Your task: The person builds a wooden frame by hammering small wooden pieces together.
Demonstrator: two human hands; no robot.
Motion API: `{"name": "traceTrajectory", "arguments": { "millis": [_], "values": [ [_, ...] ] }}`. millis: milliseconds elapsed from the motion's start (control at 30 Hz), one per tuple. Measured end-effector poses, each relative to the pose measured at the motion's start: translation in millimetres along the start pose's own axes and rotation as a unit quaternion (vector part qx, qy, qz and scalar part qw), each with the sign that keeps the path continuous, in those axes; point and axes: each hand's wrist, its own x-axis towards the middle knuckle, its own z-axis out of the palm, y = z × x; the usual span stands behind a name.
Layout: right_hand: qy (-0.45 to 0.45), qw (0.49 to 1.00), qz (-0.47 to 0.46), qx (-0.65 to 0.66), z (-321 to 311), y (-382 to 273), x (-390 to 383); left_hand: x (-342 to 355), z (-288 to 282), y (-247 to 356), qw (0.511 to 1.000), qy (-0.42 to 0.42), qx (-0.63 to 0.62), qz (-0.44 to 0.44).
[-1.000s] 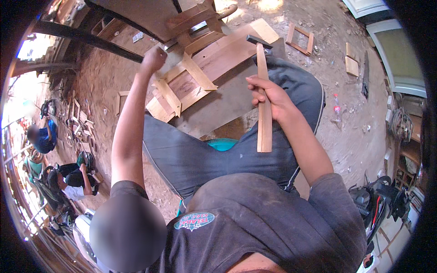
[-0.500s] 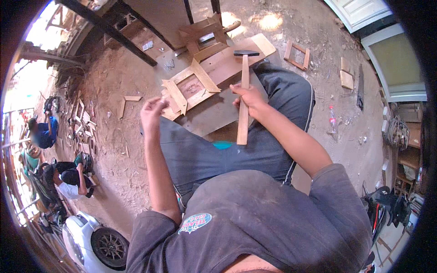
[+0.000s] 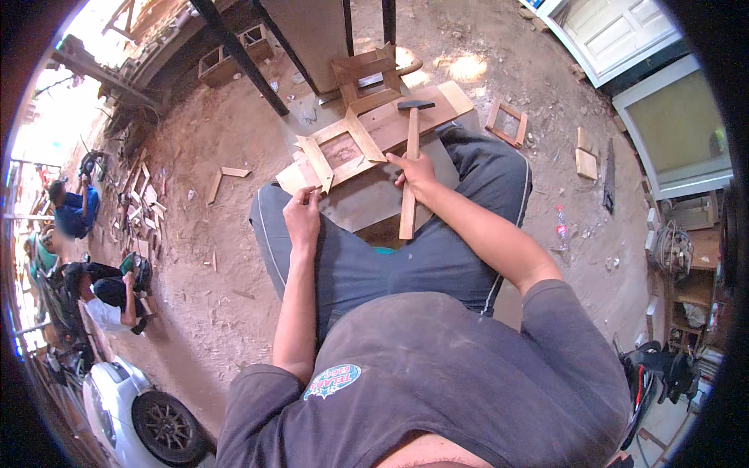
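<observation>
My right hand (image 3: 413,175) is closed round the wooden handle of a hammer (image 3: 408,219), whose dark head lies above it over a plank (image 3: 441,104). On the plank, which rests on a board (image 3: 437,173) between my bent knees, sits a pale wooden frame (image 3: 363,140) with overhanging strip ends at its mitred corners. My left hand (image 3: 304,209) has thumb and fingertips pinched just below the frame's lower left corner; whatever they hold is too small to make out.
Darker wooden frames (image 3: 355,74) lie beyond the plank. Around me are dark posts (image 3: 242,58), another small frame (image 3: 494,115), wood scraps (image 3: 144,195), a plastic bottle (image 3: 562,228) and pale door panels (image 3: 651,125). Two people (image 3: 74,210) crouch at the left, near a white car (image 3: 109,398).
My left hand has come down from the upper left to the frame's lower corner, its fingertips now pinched. My right hand still grips the hammer. The whole view has shifted slightly.
</observation>
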Motion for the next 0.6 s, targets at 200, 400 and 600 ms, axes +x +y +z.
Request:
{"name": "traceTrajectory", "arguments": {
  "millis": [200,400,600],
  "values": [
    [-0.034,0.999,-0.002,-0.014,3.8,9.1,3.4,-3.0,-5.3,0.7,0.999,0.001,0.04,-0.02],
    [-0.05,0.999,0.016,-0.008,1.2,10.9,7.1,-4.3,-1.8,-7.8,0.995,-0.027,0.097,-0.017],
    [-0.063,0.998,0.011,-0.002,3.2,4.6,2.9,-4.3,-0.5,-3.8,0.996,-0.036,0.081,0.005]
  ]
}}
